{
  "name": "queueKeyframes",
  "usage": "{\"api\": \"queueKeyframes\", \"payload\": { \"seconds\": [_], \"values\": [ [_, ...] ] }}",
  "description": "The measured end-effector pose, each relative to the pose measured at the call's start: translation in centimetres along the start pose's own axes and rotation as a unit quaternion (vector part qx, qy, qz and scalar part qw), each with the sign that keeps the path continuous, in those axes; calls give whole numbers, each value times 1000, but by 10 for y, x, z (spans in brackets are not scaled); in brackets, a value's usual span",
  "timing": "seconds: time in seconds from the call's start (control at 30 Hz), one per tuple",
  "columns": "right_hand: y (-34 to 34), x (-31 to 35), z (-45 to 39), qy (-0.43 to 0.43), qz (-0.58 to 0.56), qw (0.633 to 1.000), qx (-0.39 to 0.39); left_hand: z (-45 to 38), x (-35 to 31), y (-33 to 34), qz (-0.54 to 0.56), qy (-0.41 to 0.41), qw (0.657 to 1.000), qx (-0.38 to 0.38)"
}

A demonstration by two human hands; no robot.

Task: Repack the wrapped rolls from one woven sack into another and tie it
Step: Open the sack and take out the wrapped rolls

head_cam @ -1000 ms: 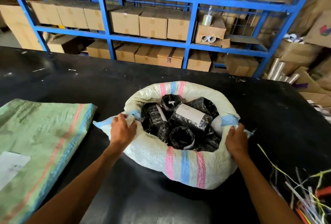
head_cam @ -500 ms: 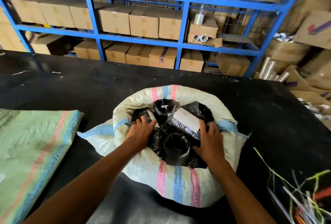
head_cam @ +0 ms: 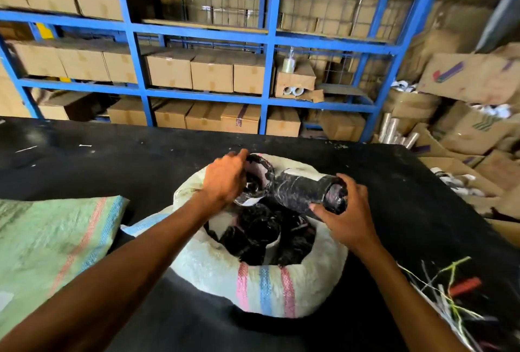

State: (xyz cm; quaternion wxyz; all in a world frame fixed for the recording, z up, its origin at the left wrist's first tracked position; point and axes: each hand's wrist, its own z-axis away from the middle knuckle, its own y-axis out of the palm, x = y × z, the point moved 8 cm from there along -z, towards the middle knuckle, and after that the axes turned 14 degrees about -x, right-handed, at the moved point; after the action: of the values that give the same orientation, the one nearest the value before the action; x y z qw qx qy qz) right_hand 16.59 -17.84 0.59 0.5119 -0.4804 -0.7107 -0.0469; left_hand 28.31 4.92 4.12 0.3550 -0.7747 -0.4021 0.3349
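Note:
A white woven sack (head_cam: 261,292) with pink and blue stripes stands open on the black table (head_cam: 112,166), with several black-wrapped rolls (head_cam: 253,236) inside. My left hand (head_cam: 225,180) grips one black-wrapped roll (head_cam: 259,180) lifted above the sack's far rim. My right hand (head_cam: 347,216) grips a second, longer black-wrapped roll (head_cam: 304,191) by its end, held level over the sack mouth. A flat green woven sack (head_cam: 47,250) with a red and blue stripe lies on the table to the left.
Loose coloured plastic strings (head_cam: 450,295) lie at the table's right front. Behind the table stands a blue steel rack (head_cam: 270,42) full of cardboard boxes. More boxes and foil rolls (head_cam: 394,132) are piled on the floor at the right.
My hands went from the sack's rim into its mouth, took hold of two rolls and have lifted them out above the sack. The view has tilted up.

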Motion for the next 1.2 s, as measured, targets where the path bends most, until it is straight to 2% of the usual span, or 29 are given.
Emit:
{"api": "queueKeyframes", "payload": {
  "seconds": [0.07,0.23,0.37,0.53,0.7,0.8,0.9,1.03,1.2],
  "values": [
    [-41,10,5,-14,17,1000,-11,3,-34,-21,57,5,998,-22],
    [-139,12,42,-46,78,996,25,26,-127,-34,119,43,992,11],
    [-189,-5,85,-35,118,989,82,64,-192,0,166,68,980,87],
    [-216,-43,145,5,177,974,141,131,-248,47,189,70,962,182],
    [-210,-72,188,41,202,961,184,175,-260,81,253,52,934,247],
    [-199,-84,204,53,235,948,209,194,-257,100,254,25,929,270],
    [-190,-94,215,63,271,931,237,197,-245,116,231,5,938,258],
    [-187,-99,216,73,277,931,228,199,-245,121,229,18,946,230],
    [-187,-103,217,129,244,929,245,210,-250,122,261,10,930,259]
  ]
}}
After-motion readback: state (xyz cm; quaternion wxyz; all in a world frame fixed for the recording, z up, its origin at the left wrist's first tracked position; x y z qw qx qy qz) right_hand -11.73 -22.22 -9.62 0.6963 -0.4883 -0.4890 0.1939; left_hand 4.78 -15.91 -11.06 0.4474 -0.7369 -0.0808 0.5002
